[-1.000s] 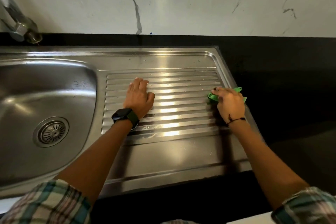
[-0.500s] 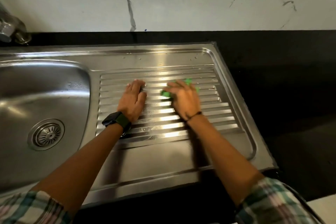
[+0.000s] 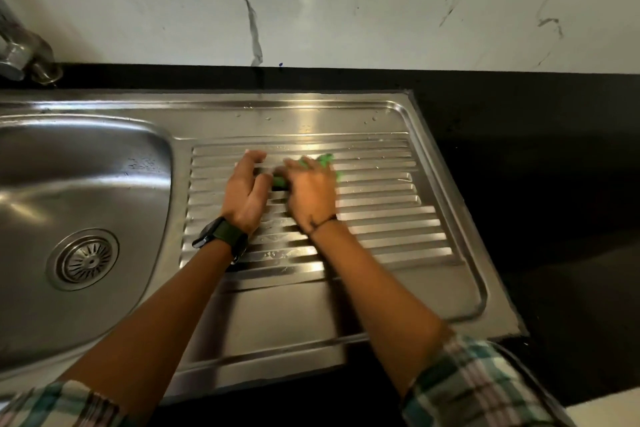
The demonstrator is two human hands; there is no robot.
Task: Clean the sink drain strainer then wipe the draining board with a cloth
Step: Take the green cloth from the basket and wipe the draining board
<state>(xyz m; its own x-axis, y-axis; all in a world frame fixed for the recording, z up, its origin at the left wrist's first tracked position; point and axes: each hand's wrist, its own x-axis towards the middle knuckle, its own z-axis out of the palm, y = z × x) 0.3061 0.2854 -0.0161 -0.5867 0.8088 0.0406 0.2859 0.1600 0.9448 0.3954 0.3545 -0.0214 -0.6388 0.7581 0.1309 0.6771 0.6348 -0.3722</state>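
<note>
We see both hands on the ribbed part of the draining board [image 3: 398, 218], close to its far edge and nearer to its left side, next to the basin. The right hand [image 3: 311, 192] lies palm down on a green cloth [image 3: 325, 160] and presses it to the ribs. Its fingers are bent over the cloth, and green cloth shows beyond the fingertips and beside the thumb. The picture is a little blurred here, so we cannot tell whether the fingers pinch the cloth or only press it flat.

The left hand [image 3: 244, 192] is just beside the right one, almost touching it. Its fingers are relaxed and a little spread, they hold nothing, and the fingertips rest on the ribs. On the left wrist there is a dark watch [image 3: 220, 234], and on the right wrist a thin dark band [image 3: 323, 220].

The drain strainer [image 3: 85, 258] sits in the bottom of the sink basin [image 3: 104, 166], well apart from the hands. A metal tap [image 3: 24, 52] stands at the far left corner. Small water drops lie on the flat far edge of the board. Both sleeves are checked.
</note>
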